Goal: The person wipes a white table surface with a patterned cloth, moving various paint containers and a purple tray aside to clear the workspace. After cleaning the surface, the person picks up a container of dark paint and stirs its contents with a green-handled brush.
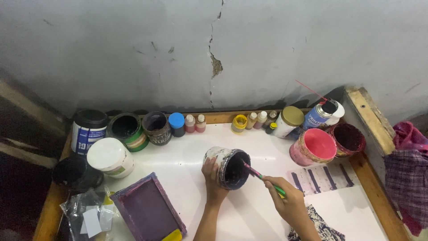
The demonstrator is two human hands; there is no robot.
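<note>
My left hand [213,179] grips a stained white jar [227,167] of dark purple paint, tilted on its side with the mouth toward my right hand. My right hand [287,201] holds a thin stick [263,177] with a green handle and a pink-smeared shaft. The stick's tip reaches into the jar's mouth. Both hands are over the white tabletop [187,165] near its middle.
Paint jars [129,129] and small dropper bottles [194,123] line the back edge, with a spray can [322,114] and a pink tub [314,147] at the right. A purple printing frame [147,209] lies front left. Cloth [408,178] hangs off the right side.
</note>
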